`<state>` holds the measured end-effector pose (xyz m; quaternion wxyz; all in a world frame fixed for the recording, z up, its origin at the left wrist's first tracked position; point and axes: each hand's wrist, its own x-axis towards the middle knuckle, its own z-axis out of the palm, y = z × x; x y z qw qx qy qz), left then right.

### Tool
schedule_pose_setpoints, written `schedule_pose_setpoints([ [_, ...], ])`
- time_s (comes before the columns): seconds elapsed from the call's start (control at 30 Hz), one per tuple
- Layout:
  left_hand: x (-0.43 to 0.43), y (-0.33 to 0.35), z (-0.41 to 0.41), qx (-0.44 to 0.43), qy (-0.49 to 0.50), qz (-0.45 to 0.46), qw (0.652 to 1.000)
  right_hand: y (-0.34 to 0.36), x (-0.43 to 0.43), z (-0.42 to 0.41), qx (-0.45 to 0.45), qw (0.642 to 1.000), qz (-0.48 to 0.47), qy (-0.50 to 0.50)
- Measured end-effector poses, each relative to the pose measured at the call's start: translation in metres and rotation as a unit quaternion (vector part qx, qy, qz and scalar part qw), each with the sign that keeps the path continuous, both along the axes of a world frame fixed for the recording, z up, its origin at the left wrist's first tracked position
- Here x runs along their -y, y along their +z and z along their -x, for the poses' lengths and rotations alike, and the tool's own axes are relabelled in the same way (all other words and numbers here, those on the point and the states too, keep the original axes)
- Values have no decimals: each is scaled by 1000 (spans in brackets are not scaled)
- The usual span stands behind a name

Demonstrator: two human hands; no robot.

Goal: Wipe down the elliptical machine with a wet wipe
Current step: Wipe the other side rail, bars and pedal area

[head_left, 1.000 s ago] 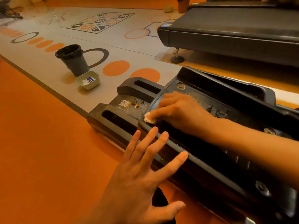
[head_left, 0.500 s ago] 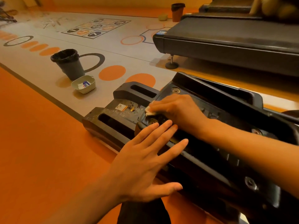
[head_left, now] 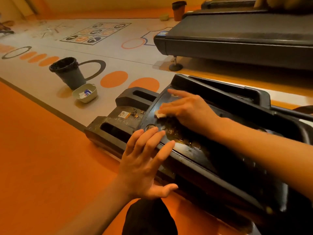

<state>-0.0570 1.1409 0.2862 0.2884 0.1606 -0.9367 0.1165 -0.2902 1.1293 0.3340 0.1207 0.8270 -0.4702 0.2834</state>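
Pinching wadded white wet wipe (head_left: 160,115) in right hand (head_left: 188,112) grip against grimy black plastic elliptical base (head_left: 191,152); bracing on near edge with left hand (head_left: 144,165), grip open. Likely to smear grit or shed the wad if dragged hard.

Left hand (head_left: 144,165) flat, right hand (head_left: 188,111) curled.
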Motion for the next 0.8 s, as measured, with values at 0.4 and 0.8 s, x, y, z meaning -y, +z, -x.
schedule_pose_setpoints([
  [0.4, 9, -15, 13, -97, -18, 26, 995, -18, -26, -5, 59, 998, 23, -15],
  [0.8, 8, -23, 22, -136, -7, 40, 990, -18, -9, 5, -8, 999, 29, -31],
])
